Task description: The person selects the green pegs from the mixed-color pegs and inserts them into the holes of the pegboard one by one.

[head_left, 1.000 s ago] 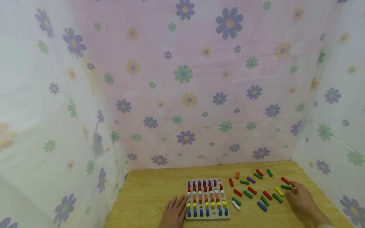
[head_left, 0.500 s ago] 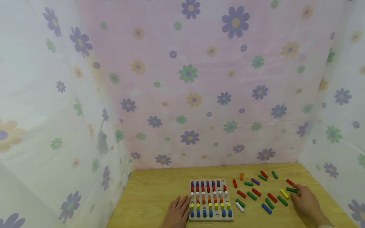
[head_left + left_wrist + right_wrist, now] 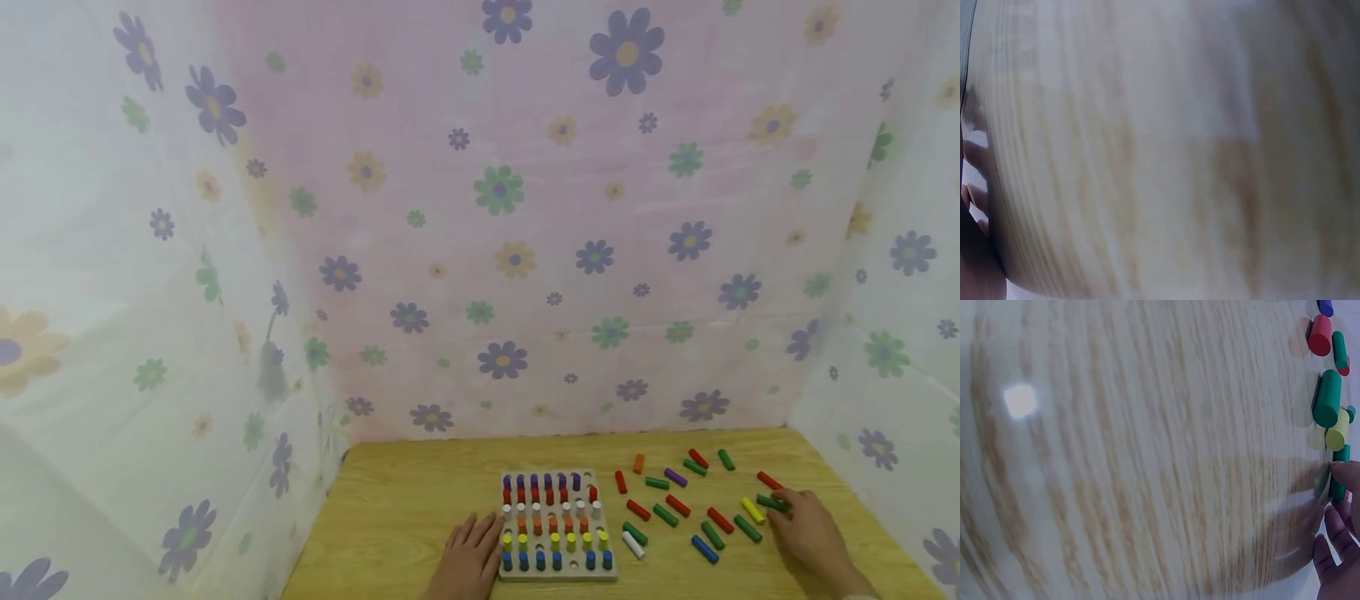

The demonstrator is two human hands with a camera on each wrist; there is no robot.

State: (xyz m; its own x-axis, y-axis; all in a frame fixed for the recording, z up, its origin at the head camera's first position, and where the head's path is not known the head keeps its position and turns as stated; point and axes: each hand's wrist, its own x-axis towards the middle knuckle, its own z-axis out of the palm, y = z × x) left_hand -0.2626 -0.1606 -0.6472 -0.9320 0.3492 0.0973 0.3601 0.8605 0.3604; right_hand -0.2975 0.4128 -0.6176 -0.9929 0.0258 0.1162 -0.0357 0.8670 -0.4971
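Observation:
A pale pegboard (image 3: pixel 558 572) stands on the table with rows of purple, red, white, orange, yellow and blue pegs; a few holes show bare. My left hand (image 3: pixel 468 557) lies flat, fingers extended, at the board's left edge. At the right, my right hand (image 3: pixel 812 533) pinches one end of a green peg (image 3: pixel 771 502) between thumb and fingers; the right wrist view shows the thumb on this green peg (image 3: pixel 1338 482). A red peg (image 3: pixel 769 480) lies just behind it, and a yellow peg (image 3: pixel 753 511) to its left.
Loose red, green and other pegs lie scattered between board and right hand, among them a blue peg (image 3: pixel 705 549), a white peg (image 3: pixel 633 544), a purple peg (image 3: pixel 676 477) and an orange peg (image 3: pixel 639 463). Flowered cloth (image 3: pixel 517 308) encloses the wooden table (image 3: pixel 405 492).
The head view has shifted slightly, so the scene sits farther right. My right hand has drawn the green peg a little toward me, away from the red peg. My left hand stays by the board.

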